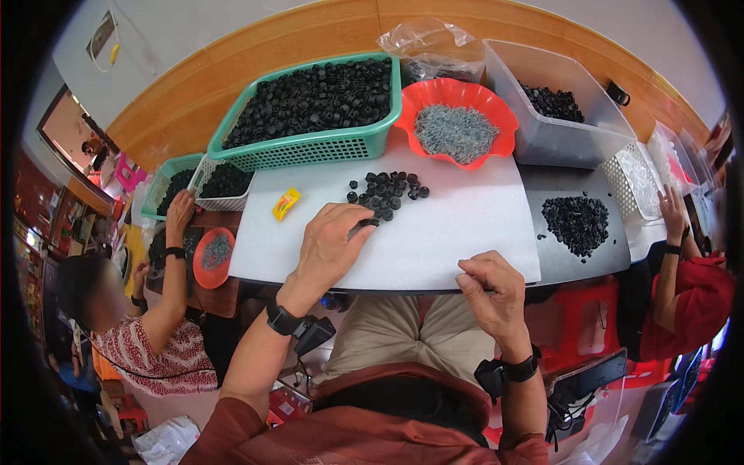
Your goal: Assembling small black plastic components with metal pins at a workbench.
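Note:
My left hand (332,246) rests at the near edge of a loose pile of small round black plastic parts (391,186). Its thumb and index finger close around one black plastic part (364,224). Over the front edge of the white sheet (422,256), my right hand (496,293) is curled with thumb and fingers together. What it holds, if anything, is too small or hidden to make out. Behind the pile, a red scalloped bowl (408,116) contains many thin grey metal screws or pins (457,132).
A green basket (318,151) heaped with black parts and a clear plastic bin (554,143) line the back. A yellow packet (286,204) lies on the sheet. Small black pieces (576,225) are piled at right. Co-workers' hands reach in at left (180,208) and right (671,211).

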Action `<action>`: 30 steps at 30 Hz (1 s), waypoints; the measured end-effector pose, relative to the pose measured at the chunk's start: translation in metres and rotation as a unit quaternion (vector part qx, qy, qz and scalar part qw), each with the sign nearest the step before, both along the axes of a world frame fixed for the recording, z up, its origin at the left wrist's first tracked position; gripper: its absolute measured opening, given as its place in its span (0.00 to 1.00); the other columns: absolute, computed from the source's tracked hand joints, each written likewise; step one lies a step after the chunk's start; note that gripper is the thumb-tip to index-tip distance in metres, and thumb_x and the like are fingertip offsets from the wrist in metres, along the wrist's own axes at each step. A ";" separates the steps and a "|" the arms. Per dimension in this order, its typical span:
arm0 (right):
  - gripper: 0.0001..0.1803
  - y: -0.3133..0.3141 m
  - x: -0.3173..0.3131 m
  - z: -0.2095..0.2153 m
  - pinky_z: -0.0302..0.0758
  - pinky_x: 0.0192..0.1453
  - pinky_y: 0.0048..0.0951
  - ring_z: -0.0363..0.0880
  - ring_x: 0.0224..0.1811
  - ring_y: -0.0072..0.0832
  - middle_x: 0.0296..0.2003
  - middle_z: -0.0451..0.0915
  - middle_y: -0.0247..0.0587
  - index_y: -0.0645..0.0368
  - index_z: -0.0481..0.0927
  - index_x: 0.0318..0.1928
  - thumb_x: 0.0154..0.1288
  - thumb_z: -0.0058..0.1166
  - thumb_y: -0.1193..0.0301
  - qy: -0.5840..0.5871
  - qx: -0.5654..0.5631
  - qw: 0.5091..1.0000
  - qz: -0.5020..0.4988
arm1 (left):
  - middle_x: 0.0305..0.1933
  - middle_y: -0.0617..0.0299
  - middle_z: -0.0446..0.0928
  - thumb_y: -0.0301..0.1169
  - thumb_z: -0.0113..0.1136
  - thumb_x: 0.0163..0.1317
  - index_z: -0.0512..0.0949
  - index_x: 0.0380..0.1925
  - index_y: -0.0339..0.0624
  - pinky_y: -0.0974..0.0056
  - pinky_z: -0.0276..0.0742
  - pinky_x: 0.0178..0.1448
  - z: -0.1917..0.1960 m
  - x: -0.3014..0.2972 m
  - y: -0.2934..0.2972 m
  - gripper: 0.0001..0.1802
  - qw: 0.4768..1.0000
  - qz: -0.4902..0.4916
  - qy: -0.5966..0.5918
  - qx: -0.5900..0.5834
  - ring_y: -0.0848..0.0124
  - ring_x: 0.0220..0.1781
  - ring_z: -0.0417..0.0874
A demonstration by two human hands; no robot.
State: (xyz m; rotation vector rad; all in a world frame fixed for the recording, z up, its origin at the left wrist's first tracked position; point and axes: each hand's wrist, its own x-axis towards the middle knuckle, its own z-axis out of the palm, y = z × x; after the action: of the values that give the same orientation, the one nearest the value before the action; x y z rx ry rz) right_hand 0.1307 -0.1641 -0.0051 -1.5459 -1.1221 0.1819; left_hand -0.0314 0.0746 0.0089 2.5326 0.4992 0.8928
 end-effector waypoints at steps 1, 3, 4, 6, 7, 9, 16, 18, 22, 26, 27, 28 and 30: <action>0.10 0.000 0.000 0.000 0.77 0.36 0.24 0.80 0.32 0.25 0.37 0.83 0.43 0.65 0.87 0.46 0.64 0.67 0.80 0.000 0.000 1.000 0.000 | 0.47 0.52 0.86 0.24 0.71 0.57 0.86 0.43 0.36 0.56 0.81 0.56 -0.001 0.000 0.000 0.13 1.000 0.000 0.000 0.000 0.54 0.52 0.85; 0.10 0.000 0.000 0.001 0.77 0.36 0.24 0.81 0.32 0.26 0.37 0.83 0.43 0.65 0.86 0.46 0.64 0.67 0.80 0.002 0.000 1.000 0.007 | 0.47 0.52 0.87 0.26 0.70 0.58 0.86 0.42 0.36 0.54 0.81 0.55 -0.001 0.000 0.000 0.12 1.000 -0.005 -0.005 -0.014 0.54 0.51 0.85; 0.10 0.001 0.000 0.001 0.77 0.36 0.24 0.81 0.32 0.26 0.37 0.83 0.43 0.65 0.86 0.46 0.64 0.67 0.80 0.002 0.000 1.000 0.008 | 0.47 0.52 0.87 0.26 0.70 0.58 0.86 0.42 0.36 0.54 0.81 0.55 -0.001 0.000 0.000 0.12 1.000 -0.005 -0.005 -0.014 0.54 0.51 0.85; 0.10 0.000 0.000 0.001 0.77 0.36 0.24 0.81 0.32 0.26 0.37 0.83 0.43 0.65 0.86 0.46 0.64 0.66 0.81 0.003 0.002 1.000 0.008 | 0.46 0.52 0.87 0.26 0.70 0.58 0.86 0.42 0.36 0.55 0.81 0.54 -0.002 -0.001 0.001 0.12 1.000 -0.011 -0.005 -0.017 0.53 0.49 0.85; 0.10 0.000 0.001 0.000 0.77 0.36 0.24 0.81 0.32 0.26 0.37 0.83 0.43 0.65 0.86 0.46 0.64 0.66 0.81 0.003 0.001 1.000 0.008 | 0.46 0.52 0.87 0.26 0.70 0.58 0.86 0.42 0.36 0.55 0.81 0.54 -0.002 -0.002 0.001 0.12 1.000 -0.011 -0.005 -0.017 0.53 0.49 0.85; 0.10 0.000 0.001 0.001 0.76 0.36 0.24 0.81 0.32 0.26 0.37 0.83 0.43 0.65 0.86 0.46 0.64 0.66 0.81 0.002 -0.002 1.000 0.006 | 0.47 0.51 0.87 0.25 0.71 0.58 0.86 0.43 0.35 0.58 0.83 0.51 0.000 -0.002 0.001 0.12 0.999 -0.016 0.003 -0.037 0.55 0.50 0.87; 0.09 0.000 0.000 0.004 0.75 0.35 0.24 0.79 0.31 0.23 0.36 0.83 0.42 0.65 0.86 0.46 0.64 0.66 0.80 0.002 -0.012 1.000 0.009 | 0.44 0.51 0.86 0.27 0.72 0.58 0.85 0.44 0.36 0.58 0.82 0.49 0.001 -0.002 -0.003 0.14 0.999 -0.024 -0.005 -0.039 0.55 0.48 0.86; 0.09 0.000 -0.001 0.004 0.75 0.35 0.23 0.79 0.31 0.23 0.36 0.83 0.41 0.64 0.86 0.46 0.65 0.65 0.81 0.016 -0.016 1.000 0.009 | 0.42 0.51 0.86 0.27 0.72 0.58 0.85 0.44 0.36 0.57 0.81 0.49 0.002 0.001 -0.007 0.14 1.000 0.000 0.006 -0.025 0.56 0.45 0.85; 0.09 0.000 -0.002 0.003 0.74 0.35 0.23 0.78 0.31 0.22 0.36 0.83 0.41 0.64 0.86 0.46 0.65 0.65 0.81 0.023 -0.012 1.000 0.012 | 0.40 0.53 0.86 0.28 0.72 0.57 0.86 0.43 0.37 0.56 0.80 0.50 0.002 0.006 -0.011 0.14 1.000 0.013 0.007 -0.008 0.56 0.44 0.84; 0.09 0.000 0.000 -0.002 0.74 0.35 0.22 0.78 0.31 0.22 0.36 0.83 0.40 0.64 0.86 0.46 0.65 0.65 0.81 0.031 -0.006 0.999 0.009 | 0.40 0.55 0.86 0.27 0.71 0.57 0.86 0.42 0.38 0.56 0.80 0.50 0.000 0.009 -0.012 0.12 1.000 0.016 0.005 0.000 0.56 0.44 0.84; 0.09 -0.001 0.000 -0.002 0.73 0.35 0.22 0.77 0.31 0.21 0.36 0.83 0.40 0.64 0.86 0.46 0.65 0.65 0.81 0.029 -0.004 1.000 0.007 | 0.40 0.55 0.87 0.27 0.71 0.57 0.87 0.41 0.39 0.57 0.80 0.50 -0.001 0.009 -0.013 0.12 1.000 0.015 0.003 0.009 0.57 0.45 0.84; 0.09 -0.001 -0.001 -0.002 0.73 0.35 0.22 0.77 0.31 0.21 0.36 0.83 0.40 0.64 0.86 0.46 0.65 0.65 0.81 0.025 -0.007 1.000 0.003 | 0.40 0.55 0.87 0.27 0.71 0.57 0.87 0.41 0.39 0.57 0.80 0.50 -0.003 0.009 -0.013 0.12 1.000 0.010 -0.001 0.006 0.57 0.45 0.84; 0.09 0.000 0.000 -0.002 0.73 0.35 0.22 0.77 0.31 0.21 0.35 0.83 0.39 0.64 0.86 0.46 0.65 0.65 0.81 0.031 -0.001 0.999 0.008 | 0.41 0.56 0.87 0.25 0.72 0.56 0.87 0.41 0.39 0.57 0.80 0.51 -0.005 0.010 -0.013 0.12 0.999 -0.007 -0.039 0.032 0.57 0.46 0.84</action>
State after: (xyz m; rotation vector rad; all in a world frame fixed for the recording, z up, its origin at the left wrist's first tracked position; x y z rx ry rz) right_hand 0.1310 -0.1640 -0.0070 -1.5239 -1.0860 0.2401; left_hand -0.0213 0.0617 0.0040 2.5430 0.4337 1.0129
